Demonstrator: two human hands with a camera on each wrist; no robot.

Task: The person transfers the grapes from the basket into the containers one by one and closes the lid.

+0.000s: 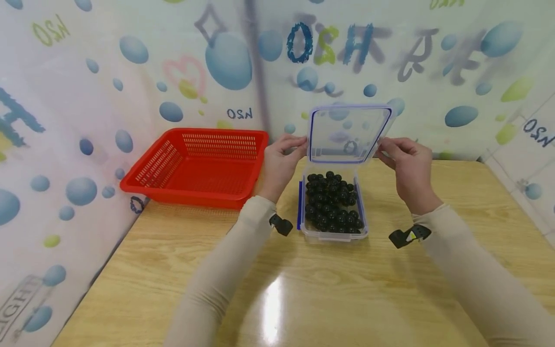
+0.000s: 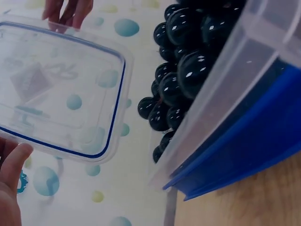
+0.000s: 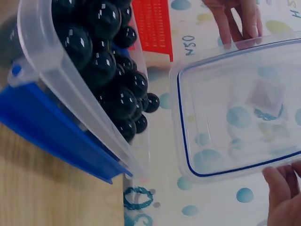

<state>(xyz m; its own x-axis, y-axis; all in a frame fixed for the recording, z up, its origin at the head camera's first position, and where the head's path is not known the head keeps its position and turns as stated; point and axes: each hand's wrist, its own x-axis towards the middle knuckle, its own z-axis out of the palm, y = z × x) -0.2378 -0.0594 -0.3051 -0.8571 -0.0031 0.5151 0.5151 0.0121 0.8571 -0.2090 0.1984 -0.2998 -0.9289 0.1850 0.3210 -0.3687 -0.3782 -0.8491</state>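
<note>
A clear plastic lid (image 1: 347, 135) with a blue seal line stands raised and tilted at the far end of a clear food container (image 1: 334, 236). My left hand (image 1: 282, 164) pinches the lid's left edge between thumb and fingers. On the opposite edge, my right hand (image 1: 407, 168) pinches it too. Dark round grapes (image 1: 329, 202) fill the container and bulge near its rim. In the left wrist view a blue latch flap (image 2: 254, 136) hangs along the container's side, and the right wrist view shows another blue flap (image 3: 61, 136) on the other side.
A red slotted plastic basket (image 1: 195, 193) sits left of the container, close beside my left hand. Wood-grain tabletop (image 1: 338, 289) spreads in front and to the right. Behind the table hangs a printed backdrop (image 1: 173, 86) with blue and green bubbles.
</note>
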